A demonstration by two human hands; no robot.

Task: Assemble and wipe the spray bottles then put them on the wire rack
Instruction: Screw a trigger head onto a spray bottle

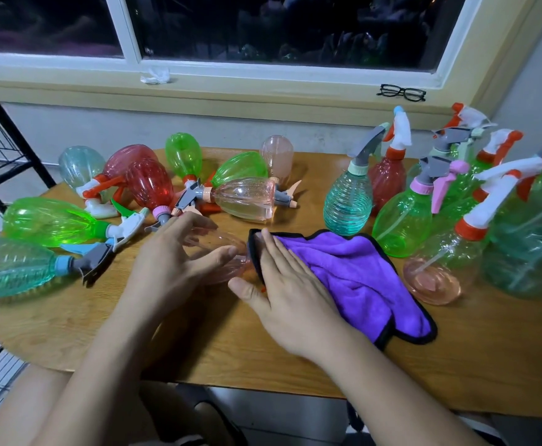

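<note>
Wooden table [215,342] beneath a dark window [279,27]. Nearest: right hand [292,294] flat on the purple cloth [359,278], fingers [273,252] straight and pressed together. Just beside its thumb, left hand [170,268] cupped round a pale pink bottle [224,239] lying on its side, fingers slightly spread on the far side, thumb on the near side, neck hidden. Judged as the wiping step, barely begun. Next, probably: gather the cloth, bring it onto the bottle, rub while turning; head still to check. Beyond the left fingertips, lying bottles [247,197] in a heap. Beyond the right fingertips, standing bottles [348,201] with heads fitted. Far left of both hands, the wire rack [2,146].
</note>
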